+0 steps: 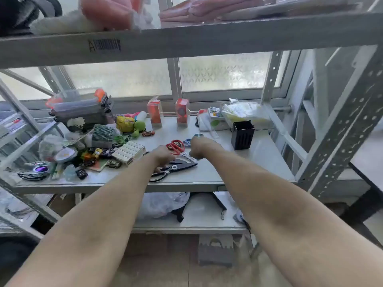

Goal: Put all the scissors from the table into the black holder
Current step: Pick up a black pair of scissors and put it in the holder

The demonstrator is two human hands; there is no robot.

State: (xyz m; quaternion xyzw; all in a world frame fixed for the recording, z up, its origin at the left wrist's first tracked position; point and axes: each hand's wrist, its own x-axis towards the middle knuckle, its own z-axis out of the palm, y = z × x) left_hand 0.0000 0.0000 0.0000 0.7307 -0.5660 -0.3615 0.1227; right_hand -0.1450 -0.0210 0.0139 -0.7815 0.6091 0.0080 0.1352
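- Black holder (243, 135) stands near the bench's back right corner, seemingly empty.
- Red scissors (175, 147), black scissors (173, 169) and a blue-handled pair (187, 142) lie mid-bench.
- Left hand (163, 155) and right hand (199, 147) hover over them; grip unclear.
- Judged: nothing stowed yet.

Bright, lit by daylight through the frosted window (223, 72) behind the shelf. Washed-out, hazy highlights there. Soft, faint shadows on the table (207, 175). Slightly blurred throughout, perhaps from motion. Bent lines toward the edges from wide-angle distortion.
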